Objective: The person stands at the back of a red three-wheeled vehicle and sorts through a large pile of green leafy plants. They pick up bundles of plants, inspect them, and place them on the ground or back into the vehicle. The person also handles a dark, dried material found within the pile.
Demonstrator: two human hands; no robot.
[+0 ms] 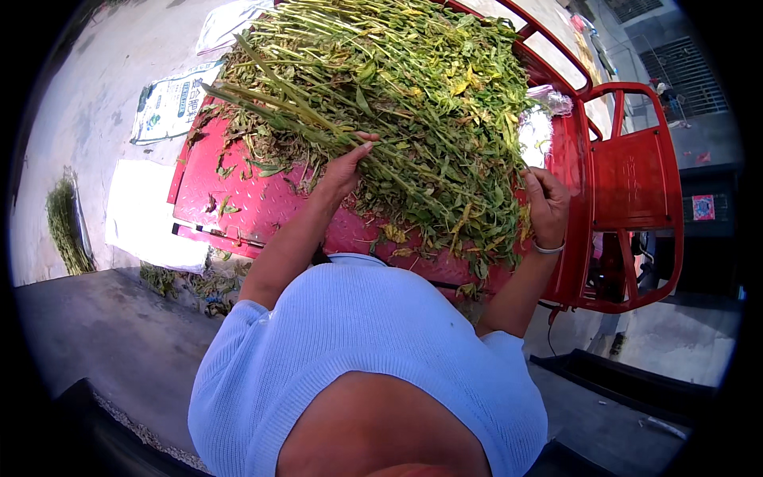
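Note:
A big heap of cut leafy stalks (397, 71), green with yellowing and brown leaves, covers the red cart bed (262, 199). Across the near side of the heap slants a bundle of stalks (294, 119), its bare cut ends at upper left and its leafy tops at lower right. My left hand (348, 165) is closed around the middle of this bundle. By the leafy tops, at the heap's right edge, my right hand (547, 205) is closed with thumb and fingers pinched together. What it holds there, if anything, is too small to make out.
The cart's red metal frame (632, 179) rises at the right, with a white bundle (536, 131) beside it. Printed sacks (171, 103) and a white sack (151, 215) lie on the left. Another bundle of stalks (67, 222) stands at far left on concrete.

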